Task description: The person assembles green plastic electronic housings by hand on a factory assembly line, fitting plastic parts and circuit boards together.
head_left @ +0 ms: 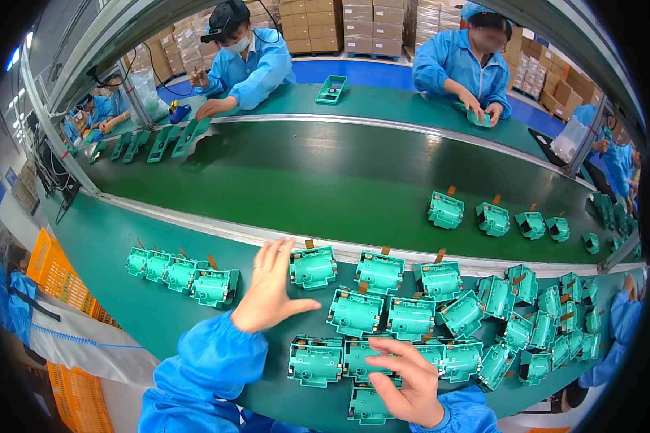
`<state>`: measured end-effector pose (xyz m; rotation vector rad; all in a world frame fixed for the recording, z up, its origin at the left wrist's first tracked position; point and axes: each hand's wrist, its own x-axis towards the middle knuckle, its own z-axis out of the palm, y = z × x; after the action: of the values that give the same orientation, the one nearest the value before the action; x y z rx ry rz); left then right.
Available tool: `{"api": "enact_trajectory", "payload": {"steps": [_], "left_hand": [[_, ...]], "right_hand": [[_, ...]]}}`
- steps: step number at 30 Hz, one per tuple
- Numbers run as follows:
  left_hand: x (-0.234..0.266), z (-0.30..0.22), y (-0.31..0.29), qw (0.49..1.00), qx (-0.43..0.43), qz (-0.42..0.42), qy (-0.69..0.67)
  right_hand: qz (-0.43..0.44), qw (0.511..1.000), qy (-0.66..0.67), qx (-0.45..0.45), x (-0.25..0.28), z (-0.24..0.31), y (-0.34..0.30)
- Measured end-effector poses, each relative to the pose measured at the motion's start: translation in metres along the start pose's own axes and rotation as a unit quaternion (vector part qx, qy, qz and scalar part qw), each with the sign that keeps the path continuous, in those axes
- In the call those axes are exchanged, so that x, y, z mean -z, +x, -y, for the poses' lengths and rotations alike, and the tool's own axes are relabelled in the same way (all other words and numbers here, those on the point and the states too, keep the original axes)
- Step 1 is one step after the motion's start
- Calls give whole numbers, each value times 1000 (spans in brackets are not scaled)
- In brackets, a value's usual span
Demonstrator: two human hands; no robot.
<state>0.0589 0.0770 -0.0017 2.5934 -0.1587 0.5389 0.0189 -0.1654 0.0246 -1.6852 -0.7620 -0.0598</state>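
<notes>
green plastic housings (355, 312) crowd the table (108, 245)

from my distant seat i look down on two bare hands coming out of blue sleeves (206, 361). my left hand (263, 292) hovers at the left edge of the main cluster, its fingers spread, thumb stretched to the right, holding nothing. its fingertips are just beside a back-row housing (313, 268). my right hand (408, 382) is over the front rows, fingers loosely curved and apart, the thumb clear of the forefinger, pinching nothing that i can see. it partly hides a front-row housing (355, 357), and i cannot tell whether it touches it.

to the left of my left hand i have a short slanting row of housings (214, 287). beyond the metal rail (195, 224), a dark green conveyor belt (267, 180) carries more housings (445, 210) toward its right end and long green panels (162, 143) toward its left. across the belt, one co-worker (267, 72) reaches to a panel; another (469, 61) holds a green part (478, 118) in both hands.
</notes>
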Motion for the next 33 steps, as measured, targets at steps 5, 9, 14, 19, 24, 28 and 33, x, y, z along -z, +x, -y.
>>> {"api": "enact_trajectory", "payload": {"steps": [5, 9, 14, 19, 24, 28, 33], "left_hand": [[-4, 17, 9, 990, 87, 76, -75], [19, -7, 2, 985, 47, 21, -164], [28, -61, -14, 931, -7, 103, -350], [20, -71, -22, 932, -27, 111, -344], [11, -75, -22, 928, -36, 110, -354], [13, -74, -29, 909, -16, 127, -395], [11, -77, -25, 914, -50, 112, -387]], "right_hand": [[3, 999, 12, -33, 0, 2, 3], [6, 999, 22, -44, 1, -3, 0], [-47, 938, 295, -173, 2, -12, 4], [-67, 886, 384, -249, 3, -11, 5], [-79, 842, 461, -270, 8, -16, 4], [-37, 806, 517, -286, 9, -18, 6], [-44, 771, 555, -309, 10, -19, 5]]}}
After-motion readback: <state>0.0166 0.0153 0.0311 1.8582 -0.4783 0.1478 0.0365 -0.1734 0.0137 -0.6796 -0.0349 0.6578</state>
